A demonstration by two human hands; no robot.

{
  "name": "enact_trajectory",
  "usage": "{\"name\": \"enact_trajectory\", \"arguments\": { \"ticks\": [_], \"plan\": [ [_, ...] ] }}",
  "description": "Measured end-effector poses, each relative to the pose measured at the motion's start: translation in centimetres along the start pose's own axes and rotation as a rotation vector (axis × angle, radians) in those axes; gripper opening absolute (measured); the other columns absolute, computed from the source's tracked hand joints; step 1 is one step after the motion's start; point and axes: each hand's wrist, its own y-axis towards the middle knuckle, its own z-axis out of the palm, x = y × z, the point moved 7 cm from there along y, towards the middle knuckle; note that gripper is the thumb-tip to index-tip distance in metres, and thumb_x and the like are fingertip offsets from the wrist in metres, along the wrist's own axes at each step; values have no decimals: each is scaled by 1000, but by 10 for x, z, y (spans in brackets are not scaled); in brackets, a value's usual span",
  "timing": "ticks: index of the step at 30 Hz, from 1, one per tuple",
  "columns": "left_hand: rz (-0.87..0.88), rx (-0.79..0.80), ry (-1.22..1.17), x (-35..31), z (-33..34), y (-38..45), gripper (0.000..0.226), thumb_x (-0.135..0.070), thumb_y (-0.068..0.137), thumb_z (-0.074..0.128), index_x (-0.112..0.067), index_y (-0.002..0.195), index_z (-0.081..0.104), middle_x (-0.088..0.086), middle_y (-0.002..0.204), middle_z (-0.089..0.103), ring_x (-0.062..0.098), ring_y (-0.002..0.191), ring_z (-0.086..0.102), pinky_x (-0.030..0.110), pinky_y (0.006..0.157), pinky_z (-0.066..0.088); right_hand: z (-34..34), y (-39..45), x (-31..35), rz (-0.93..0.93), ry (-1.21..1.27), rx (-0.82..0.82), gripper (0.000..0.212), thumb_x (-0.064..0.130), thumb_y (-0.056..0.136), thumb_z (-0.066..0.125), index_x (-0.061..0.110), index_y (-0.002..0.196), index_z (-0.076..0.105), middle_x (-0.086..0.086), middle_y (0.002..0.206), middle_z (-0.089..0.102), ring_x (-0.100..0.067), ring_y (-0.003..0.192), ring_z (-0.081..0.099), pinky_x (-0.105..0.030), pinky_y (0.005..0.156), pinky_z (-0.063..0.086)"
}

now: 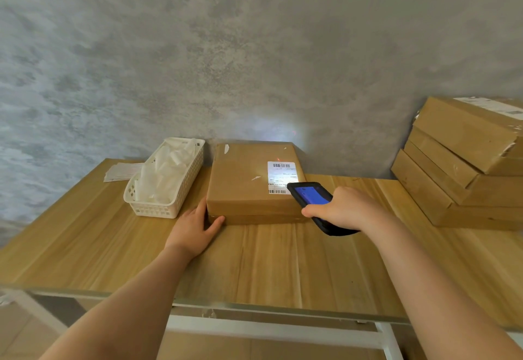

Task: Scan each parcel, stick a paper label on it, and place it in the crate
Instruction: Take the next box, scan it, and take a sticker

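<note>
Nearest the camera, on bare wooden surface [268, 260]: two forearms reaching forward.

Left hand [195, 229]: fingers straight and spread, palm down, touching the near-left corner of the parcel [249, 184], thumb against its front edge. Steadies, does not grasp.

Right hand [345, 208]: grip curled round a dark handheld scanner [310, 197], blue screen lit, nose just over the parcel's near-right edge.

Parcel: flat brown carton, lying on the surface against the wall, between basket and stack. White printed label [278, 177] on its right top face, barcodes at top and bottom, washed by a bright patch of scanner light; small red dot just above the upper barcode.

Step in hand, judged: scanning. To do well: keep left hand pressing so carton stays put; tilt scanner so the red aim falls across a barcode, not above it; avoid glare on the label.

Left of parcel: white lattice basket [164, 184] holding crumpled white paper or backing strips, kind unclear. Behind it, flat white sheets [121, 172], possibly the paper labels; print unreadable.

Far right: stack of brown cartons [464, 167], three at least, cut off by frame edge.

Beyond: grey mottled wall [226, 48].

Not in view: crate. Label text illegible. Scanner screen contents indistinct.
</note>
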Motion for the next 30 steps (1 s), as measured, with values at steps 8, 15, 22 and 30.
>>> {"name": "enact_trajectory", "arguments": {
  "ticks": [8,15,22,30],
  "plan": [
    [-14,20,3,4,3,2,62,-63,93,45,-35,146,30,-1,119,64,20,108,59,37,90,51,-2,0,-2,-19,-15,7,51,65,71,69,16,77,55,1,70,56,-15,59,54,-25,53,35],
    [-19,27,19,4,3,2,63,-64,93,44,-35,147,29,0,124,64,21,111,59,37,91,50,-3,-3,-5,-32,3,21,51,64,72,70,16,79,56,1,70,56,-14,58,54,-25,53,36],
    [-28,22,23,5,2,1,62,-64,93,45,-35,146,31,2,119,64,21,105,60,37,88,51,24,-11,-43,27,-7,-38,51,64,69,70,18,83,52,1,80,58,-15,63,57,-26,54,40],
    [-26,31,20,3,2,1,58,-61,93,47,-32,142,36,4,117,64,22,100,60,36,82,50,81,-21,-104,189,3,-124,59,63,68,70,15,95,50,3,83,51,-15,71,58,-34,65,55]
  ]
}}
